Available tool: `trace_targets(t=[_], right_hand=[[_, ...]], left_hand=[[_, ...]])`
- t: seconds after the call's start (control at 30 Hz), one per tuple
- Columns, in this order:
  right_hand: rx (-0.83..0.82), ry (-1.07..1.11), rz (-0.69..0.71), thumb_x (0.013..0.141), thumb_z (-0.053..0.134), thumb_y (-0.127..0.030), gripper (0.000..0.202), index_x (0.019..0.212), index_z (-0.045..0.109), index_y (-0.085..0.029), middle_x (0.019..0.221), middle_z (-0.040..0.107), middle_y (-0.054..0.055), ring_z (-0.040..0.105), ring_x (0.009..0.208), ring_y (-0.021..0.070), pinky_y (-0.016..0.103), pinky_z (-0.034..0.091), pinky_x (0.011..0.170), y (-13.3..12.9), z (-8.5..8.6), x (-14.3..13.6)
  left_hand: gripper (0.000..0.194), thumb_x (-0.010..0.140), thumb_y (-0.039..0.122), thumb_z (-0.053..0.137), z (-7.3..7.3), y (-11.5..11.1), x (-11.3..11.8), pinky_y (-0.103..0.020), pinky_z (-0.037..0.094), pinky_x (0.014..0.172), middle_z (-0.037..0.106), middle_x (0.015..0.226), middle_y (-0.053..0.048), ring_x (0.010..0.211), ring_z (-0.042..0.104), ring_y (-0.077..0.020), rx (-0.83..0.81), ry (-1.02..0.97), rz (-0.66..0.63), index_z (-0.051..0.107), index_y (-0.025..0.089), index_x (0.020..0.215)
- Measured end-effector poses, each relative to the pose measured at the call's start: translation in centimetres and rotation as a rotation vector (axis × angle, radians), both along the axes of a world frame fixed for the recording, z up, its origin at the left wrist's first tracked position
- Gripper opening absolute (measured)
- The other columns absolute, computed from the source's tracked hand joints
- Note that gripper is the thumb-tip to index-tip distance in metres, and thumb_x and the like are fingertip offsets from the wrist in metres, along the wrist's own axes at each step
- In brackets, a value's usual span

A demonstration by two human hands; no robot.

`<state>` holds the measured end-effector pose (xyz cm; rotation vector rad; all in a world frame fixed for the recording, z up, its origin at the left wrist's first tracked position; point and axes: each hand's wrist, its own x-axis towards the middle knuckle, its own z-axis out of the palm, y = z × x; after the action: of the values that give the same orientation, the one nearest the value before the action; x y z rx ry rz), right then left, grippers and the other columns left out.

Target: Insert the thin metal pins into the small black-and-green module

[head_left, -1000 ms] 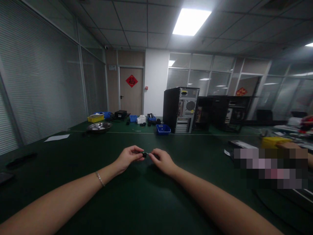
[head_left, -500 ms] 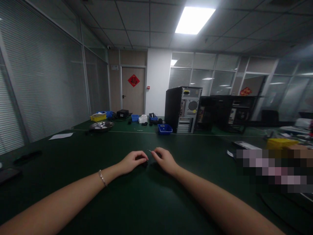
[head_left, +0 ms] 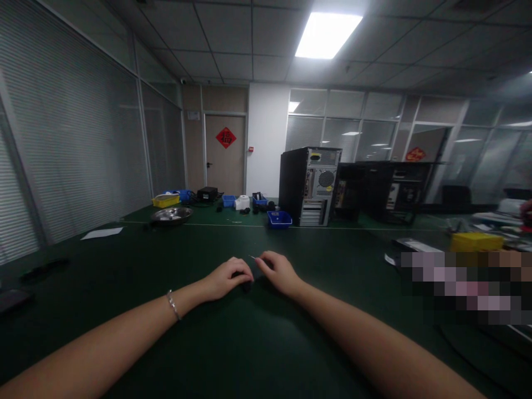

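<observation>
Over the middle of the dark green table (head_left: 233, 354) my two hands face each other, a small gap apart. My left hand (head_left: 226, 279), with a silvery bracelet (head_left: 173, 305) at the wrist, is closed with thumb and fingers on a small black object (head_left: 247, 286). Most of that object is hidden, and its kind does not show. My right hand (head_left: 278, 271) is closed in a pinch around a thin metal-tipped tool (head_left: 251, 256). Only its slim pale tip sticks out to the left, above my left fingertips; the rest is covered by my fingers.
A blue tray (head_left: 280, 220) stands ahead beside a black computer tower (head_left: 307, 185). A metal bowl (head_left: 172, 216) and paper sheet (head_left: 102, 233) lie to the left. At right are a yellow box (head_left: 476, 242), another person's blurred-out arm (head_left: 469, 288) and a cable (head_left: 451, 343).
The fingers of my left hand have curled further down and shifted slightly to the right, with the black object a little lower. My right hand is nearly still.
</observation>
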<state>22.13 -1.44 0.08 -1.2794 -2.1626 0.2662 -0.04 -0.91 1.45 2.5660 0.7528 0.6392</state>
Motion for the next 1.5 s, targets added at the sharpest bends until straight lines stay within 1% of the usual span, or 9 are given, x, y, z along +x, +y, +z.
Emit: trace_targets(t=[0.1,0.3,0.43,0.53,0.77,0.97,1.13,1.33,1.5], right_hand=[[0.003,-0.006,0.002,0.099,0.058,-0.031,0.020,0.110,0.064,-0.015,0.108,0.068,0.006,0.068,0.089,0.0194,0.038,0.057,0.079,0.0,0.0,0.1],[0.005,-0.024,0.016,0.099,0.058,-0.031,0.020,0.110,0.064,-0.015,0.108,0.068,0.006,0.068,0.089,0.0192,0.038,0.057,0.078,0.0,-0.1,0.1],[0.017,-0.046,0.023,0.099,0.058,-0.031,0.020,0.111,0.064,-0.016,0.108,0.068,0.006,0.068,0.089,0.0193,0.038,0.057,0.079,0.0,0.0,0.1],[0.028,-0.077,0.045,0.099,0.058,-0.031,0.020,0.111,0.064,-0.016,0.109,0.067,0.006,0.067,0.090,0.0195,0.038,0.057,0.079,-0.2,0.2,0.1],[0.055,-0.191,0.204,0.097,0.060,-0.030,0.020,0.112,0.063,-0.016,0.111,0.066,0.006,0.067,0.093,0.0205,0.039,0.056,0.080,-1.0,0.8,0.1],[0.114,-0.293,0.331,0.095,0.062,-0.036,0.025,0.110,0.063,-0.016,0.109,0.065,0.006,0.065,0.094,0.0220,0.041,0.054,0.082,-1.8,1.2,0.0],[0.162,-0.345,0.336,0.094,0.062,-0.036,0.027,0.111,0.062,-0.016,0.111,0.064,0.007,0.063,0.099,0.0237,0.044,0.051,0.086,-2.0,1.4,-0.2],[0.188,-0.372,0.303,0.095,0.062,-0.033,0.024,0.111,0.063,-0.015,0.111,0.065,0.007,0.064,0.098,0.0233,0.044,0.053,0.085,-2.0,1.4,-0.4],[0.186,-0.366,0.302,0.096,0.062,-0.033,0.022,0.110,0.063,-0.015,0.109,0.066,0.006,0.066,0.095,0.0220,0.042,0.054,0.083,-2.1,1.3,-0.3]], left_hand=[[0.015,0.098,0.027,0.059,0.0,-0.1,0.1,-0.048,0.051,0.094,0.070,0.110,-0.007,0.105,0.065,-0.0247,0.020,0.000,-0.004,0.068,0.016,0.103],[0.018,0.098,0.030,0.058,0.2,-0.9,-0.1,-0.047,0.051,0.091,0.068,0.111,-0.007,0.103,0.064,-0.0250,0.037,-0.009,0.072,0.066,0.016,0.107],[0.022,0.094,0.035,0.062,0.5,-1.3,-0.1,-0.044,0.052,0.086,0.066,0.108,-0.006,0.098,0.063,-0.0245,0.027,0.036,0.085,0.065,0.016,0.105],[0.027,0.091,0.038,0.066,0.5,-1.4,-0.1,-0.043,0.052,0.082,0.064,0.108,-0.006,0.097,0.062,-0.0250,0.016,0.071,0.089,0.063,0.017,0.107],[0.028,0.090,0.035,0.067,0.5,-0.6,-0.8,-0.046,0.051,0.087,0.062,0.115,-0.007,0.103,0.060,-0.0269,-0.015,0.093,0.055,0.062,0.017,0.111],[0.030,0.092,0.031,0.066,0.5,-0.1,-1.1,-0.048,0.052,0.089,0.062,0.120,-0.008,0.106,0.061,-0.0277,-0.041,0.063,0.010,0.060,0.017,0.118],[0.036,0.092,0.031,0.066,0.2,-0.1,-1.0,-0.051,0.050,0.093,0.060,0.126,-0.010,0.111,0.060,-0.0295,-0.005,0.049,0.047,0.056,0.018,0.125],[0.026,0.092,0.031,0.066,0.2,-0.3,-0.7,-0.050,0.050,0.093,0.062,0.122,-0.009,0.109,0.061,-0.0282,0.034,0.061,0.077,0.062,0.017,0.114],[0.026,0.092,0.031,0.066,0.2,-0.2,-0.6,-0.051,0.049,0.094,0.062,0.122,-0.009,0.110,0.060,-0.0286,0.014,0.043,0.077,0.063,0.017,0.113]])
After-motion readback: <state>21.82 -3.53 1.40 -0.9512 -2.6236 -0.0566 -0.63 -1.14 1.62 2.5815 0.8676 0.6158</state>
